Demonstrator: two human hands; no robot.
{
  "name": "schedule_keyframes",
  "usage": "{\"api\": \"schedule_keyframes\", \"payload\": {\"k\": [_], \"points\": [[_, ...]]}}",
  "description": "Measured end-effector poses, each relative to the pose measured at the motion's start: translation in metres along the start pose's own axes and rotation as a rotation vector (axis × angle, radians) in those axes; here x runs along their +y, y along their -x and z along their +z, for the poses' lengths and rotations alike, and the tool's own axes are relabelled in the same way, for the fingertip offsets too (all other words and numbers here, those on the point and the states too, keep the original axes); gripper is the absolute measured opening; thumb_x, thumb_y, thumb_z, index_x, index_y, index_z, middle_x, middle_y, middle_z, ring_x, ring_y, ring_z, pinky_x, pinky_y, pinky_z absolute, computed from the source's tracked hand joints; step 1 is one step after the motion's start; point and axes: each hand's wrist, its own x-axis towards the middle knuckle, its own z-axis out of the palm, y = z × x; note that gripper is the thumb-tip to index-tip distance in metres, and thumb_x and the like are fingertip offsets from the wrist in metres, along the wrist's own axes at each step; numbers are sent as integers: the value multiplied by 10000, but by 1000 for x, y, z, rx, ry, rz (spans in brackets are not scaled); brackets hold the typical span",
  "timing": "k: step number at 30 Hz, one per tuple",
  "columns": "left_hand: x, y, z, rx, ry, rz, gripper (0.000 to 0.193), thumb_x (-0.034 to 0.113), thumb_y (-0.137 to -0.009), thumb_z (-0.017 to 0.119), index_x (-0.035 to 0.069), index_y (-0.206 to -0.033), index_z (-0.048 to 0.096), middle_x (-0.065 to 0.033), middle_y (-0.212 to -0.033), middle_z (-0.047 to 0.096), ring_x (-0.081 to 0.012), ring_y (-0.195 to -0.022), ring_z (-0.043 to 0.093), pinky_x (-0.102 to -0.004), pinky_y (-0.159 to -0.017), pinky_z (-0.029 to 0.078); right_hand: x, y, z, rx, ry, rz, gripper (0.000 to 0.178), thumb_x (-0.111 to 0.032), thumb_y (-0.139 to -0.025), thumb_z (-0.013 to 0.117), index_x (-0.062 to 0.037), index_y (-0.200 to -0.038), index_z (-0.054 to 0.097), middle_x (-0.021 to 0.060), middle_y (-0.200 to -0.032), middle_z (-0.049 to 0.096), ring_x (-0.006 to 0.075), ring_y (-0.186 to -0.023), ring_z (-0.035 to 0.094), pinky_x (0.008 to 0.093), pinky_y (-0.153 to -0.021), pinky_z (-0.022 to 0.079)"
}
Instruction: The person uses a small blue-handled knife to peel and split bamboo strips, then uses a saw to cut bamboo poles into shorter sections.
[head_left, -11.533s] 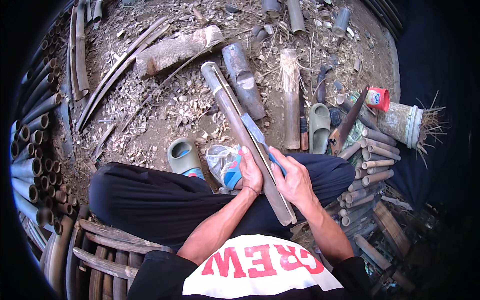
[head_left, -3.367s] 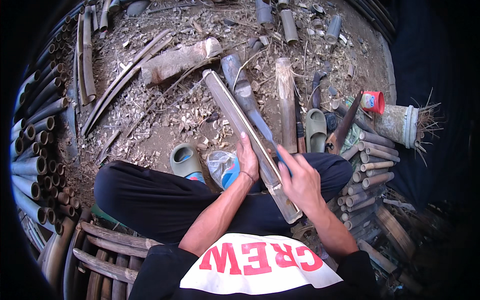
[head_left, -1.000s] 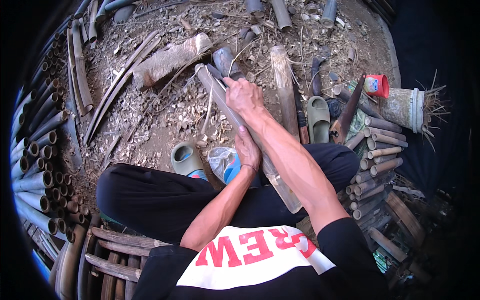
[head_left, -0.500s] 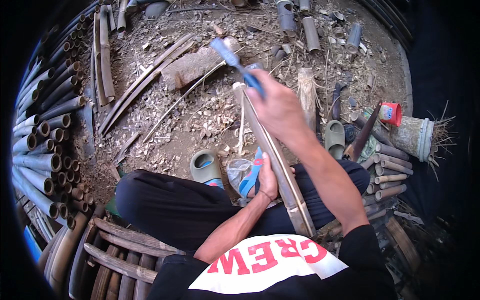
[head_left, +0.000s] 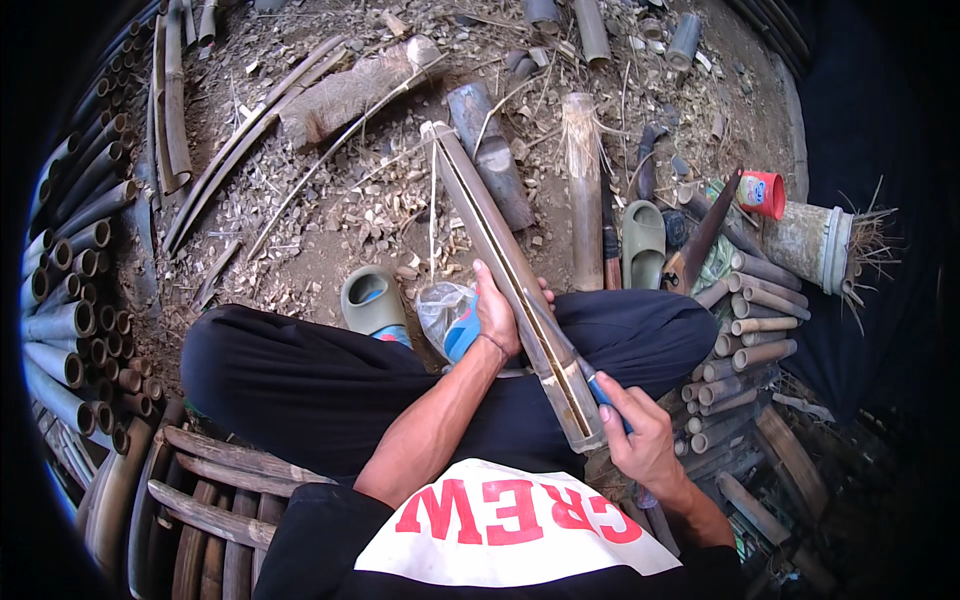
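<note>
A long bamboo piece (head_left: 470, 205) slants across my lap, with a narrow slit running down its length. My left hand (head_left: 496, 315) is wrapped round its middle from beneath, the thumb lying along the near side. My right hand (head_left: 645, 435) grips a blue-handled tool (head_left: 606, 392) beside the lower end of the bamboo. The tool's narrow front part lies along the bamboo's right side; its exact kind is hard to make out.
Bamboo tubes (head_left: 60, 320) are stacked at the left, and cut pieces (head_left: 765, 325) at the right near a saw (head_left: 705, 235). A red container (head_left: 762, 194) stands by a bucket-like container (head_left: 815, 245). A frayed bamboo post (head_left: 582, 190) and a log (head_left: 350, 95) lie ahead among wood chips.
My right hand has come down from above the bamboo's far end to its near end, with the blue-handled tool. My left hand still holds the bamboo. The view has shifted slightly.
</note>
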Motion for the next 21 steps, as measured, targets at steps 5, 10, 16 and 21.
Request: {"api": "schedule_keyframes", "payload": {"k": [5, 10, 16, 21], "points": [[2, 4, 0, 32, -12, 5, 832, 764, -908, 162, 35, -1081, 526, -160, -887, 626, -285, -761, 653, -464, -702, 560, 0, 20, 2, -59, 51, 53, 417, -25, -873, 610, -44, -1289, 593, 128, -777, 579, 279, -621, 602, 370, -575, 486], [-1, 0, 0, 72, -51, 23, 858, 766, -906, 156, 7, -1046, 532, -167, -834, 627, -286, -720, 657, -462, -667, 568, 6, 11, 13, -26, 22, 39, 434, -11, -849, 638, -36, -1281, 596, 130, -754, 570, 274, -595, 588, 368, -548, 475], [-1, -7, 0, 109, -102, 48, 883, 782, -892, 164, -5, -1006, 547, -166, -800, 629, -280, -684, 660, -439, -634, 576, 14, -14, 31, 45, -47, 7, 424, 8, -846, 629, -22, -1268, 597, 143, -751, 585, 287, -599, 588, 369, -552, 474], [1, -7, -3, 102, -91, 28, 889, 795, -879, 181, -8, -998, 544, -168, -786, 633, -281, -670, 665, -426, -613, 578, 19, -72, 54, 110, -60, -86, 389, -12, -850, 632, -17, -1238, 610, 159, -755, 596, 319, -629, 598, 384, -593, 492]]}}
